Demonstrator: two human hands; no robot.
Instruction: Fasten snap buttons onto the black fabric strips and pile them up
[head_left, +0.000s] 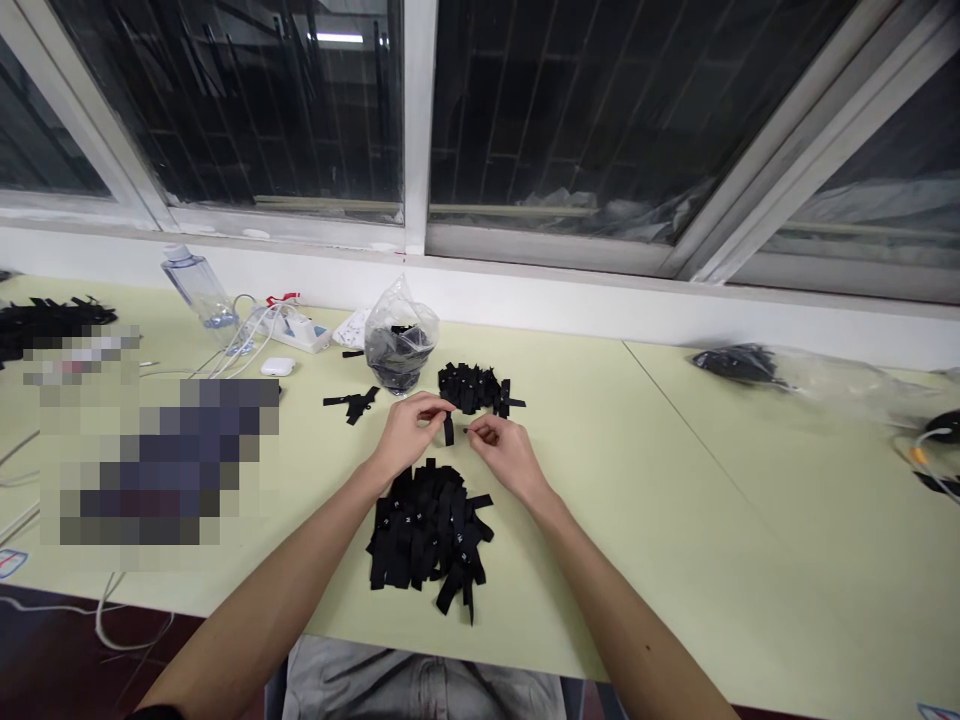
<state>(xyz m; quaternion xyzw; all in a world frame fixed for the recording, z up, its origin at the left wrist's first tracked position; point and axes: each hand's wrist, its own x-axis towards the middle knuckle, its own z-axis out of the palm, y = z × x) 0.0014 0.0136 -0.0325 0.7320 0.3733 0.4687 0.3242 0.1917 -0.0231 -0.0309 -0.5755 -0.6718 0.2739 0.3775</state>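
My left hand (pixel 415 427) pinches a short black fabric strip (pixel 449 430), which hangs down from the fingertips. Close by on the right, my right hand (pixel 504 450) has its fingers pinched around a tiny dark piece (pixel 466 431), too small to name. Below both hands lies a large pile of black strips (pixel 427 530), some with small white marks. Just beyond the hands is a smaller heap of black strips (pixel 471 386). A clear plastic bag (pixel 401 345) with black pieces inside stands behind my left hand, and a few loose strips (pixel 352 404) lie to its left.
On the left are a water bottle (pixel 199 285), a power strip (pixel 300 328) with white cables, a white earbud case (pixel 277 367) and a blurred-out area. Another plastic bag (pixel 817 372) with black contents lies at the far right, on the pale table (pixel 712 560) beneath windows.
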